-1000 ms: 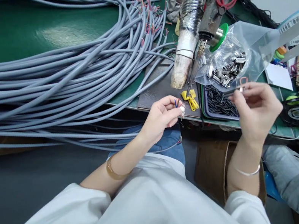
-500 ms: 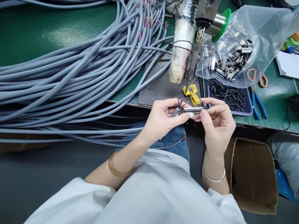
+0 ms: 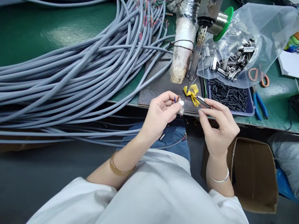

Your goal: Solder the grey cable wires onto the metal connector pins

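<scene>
My left hand [image 3: 161, 113] is closed in a pinch on the end of a grey cable, whose thin coloured wires [image 3: 176, 99] stick out past the fingertips. My right hand [image 3: 218, 123] has thumb and fingers on the near end of a slim metal multi-pin connector [image 3: 203, 101]. The connector's far end meets the yellow holder [image 3: 191, 92] on the dark plate; I cannot tell whether it sits inside it. Just above the holder hangs the tip of a soldering iron [image 3: 194, 57] fixed on a stand. The gripped part of the cable is mostly hidden by my fingers.
Bundled grey cables [image 3: 59, 77] spread across the green bench at left. Right of the iron are a solder spool [image 3: 223, 23], a plastic bag of connectors [image 3: 262, 30], a bin of black pieces [image 3: 227, 94] and blue-handled cutters [image 3: 259, 104]. A cardboard box [image 3: 254, 174] stands below.
The hands have moved apart. The connector, earlier held between both hands, is now at my right fingertips, turned and against the yellow holder. My left hand keeps the cable end.
</scene>
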{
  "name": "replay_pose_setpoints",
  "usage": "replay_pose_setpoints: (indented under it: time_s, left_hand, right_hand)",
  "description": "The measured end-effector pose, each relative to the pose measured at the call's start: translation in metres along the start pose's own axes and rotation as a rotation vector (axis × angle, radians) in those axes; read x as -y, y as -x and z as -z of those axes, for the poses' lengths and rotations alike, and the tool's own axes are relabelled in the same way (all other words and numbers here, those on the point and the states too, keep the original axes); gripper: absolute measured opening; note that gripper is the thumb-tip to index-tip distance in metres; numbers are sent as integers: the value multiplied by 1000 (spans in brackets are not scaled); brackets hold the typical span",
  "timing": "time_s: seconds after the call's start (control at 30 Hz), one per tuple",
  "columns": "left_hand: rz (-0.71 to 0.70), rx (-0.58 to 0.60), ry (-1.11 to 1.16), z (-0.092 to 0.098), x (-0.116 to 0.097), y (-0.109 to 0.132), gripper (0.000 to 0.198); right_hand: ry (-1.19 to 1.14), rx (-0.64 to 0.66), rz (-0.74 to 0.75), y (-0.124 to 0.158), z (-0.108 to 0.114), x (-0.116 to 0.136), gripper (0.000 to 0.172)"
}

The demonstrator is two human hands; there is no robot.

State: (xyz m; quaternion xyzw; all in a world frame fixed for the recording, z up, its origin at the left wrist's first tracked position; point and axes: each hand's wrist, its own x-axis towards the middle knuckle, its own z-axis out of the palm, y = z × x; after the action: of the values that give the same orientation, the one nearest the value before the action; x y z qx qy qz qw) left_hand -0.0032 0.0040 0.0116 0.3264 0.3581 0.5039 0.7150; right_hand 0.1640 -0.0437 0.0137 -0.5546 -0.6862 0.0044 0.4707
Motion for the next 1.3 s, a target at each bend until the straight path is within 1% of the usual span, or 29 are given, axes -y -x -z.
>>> replay_pose_setpoints:
  time_s: [0.07, 0.1, 0.13, 0.2, 0.23, 0.3, 0.33, 0.37, 0.43, 0.5, 0.6, 0.7, 0.83, 0.97, 1.3]
  left_hand:
    - [-20, -11, -16, 1, 0, 0, 27]
    - [-36, -12, -26, 1, -1, 0, 27]
    - [-50, -10, -36, 1, -1, 0, 27]
    - [-65, 0, -54, 1, 0, 1, 26]
    - [-63, 4, -60, 1, 0, 1, 26]
    - [-53, 7, -66, 0, 2, 1, 24]
    - [-53, 6, -68, 0, 2, 1, 24]
    - [-57, 4, -70, 0, 3, 1, 23]
    - [-79, -2, -76, -1, 5, 0, 21]
    - [-100, -21, -88, -2, 5, -1, 21]
    - [-132, -58, -107, -4, 5, -3, 24]
    - [-159, -82, -116, -7, 5, -6, 25]
    - [-184, -95, -116, -7, 8, -9, 22]
    - [-216, -92, -132, -7, 8, -11, 17]
    - [-194, -136, -149, -7, 6, -13, 22]
  right_hand:
    - [13, 108, 41, 1, 0, -2, 16]
    - [9, 135, 60, 2, -1, -2, 15]
    - [-1, 137, 71, 2, -2, -2, 15]
    - [-44, 83, 41, 3, -5, 0, 12]
    - [-87, 46, -9, 2, -6, 2, 10]
    - [-214, -8, -164, 2, -9, 4, 3]
    - [-288, -22, -243, 2, -11, 4, 2]
    - [-355, -27, -308, 2, -13, 5, 5]
    - [-443, -16, -380, 2, -17, 4, 10]
    - [-465, 4, -397, 2, -22, 3, 14]
    - [-429, 15, -386, -1, -25, 2, 17]
    - [-375, 18, -335, -5, -27, 1, 17]
    - [-320, 9, -264, -8, -28, 0, 15]
    - [-290, 5, -222, -10, -28, 1, 15]
    - [-242, 26, -150, -16, -30, 1, 14]
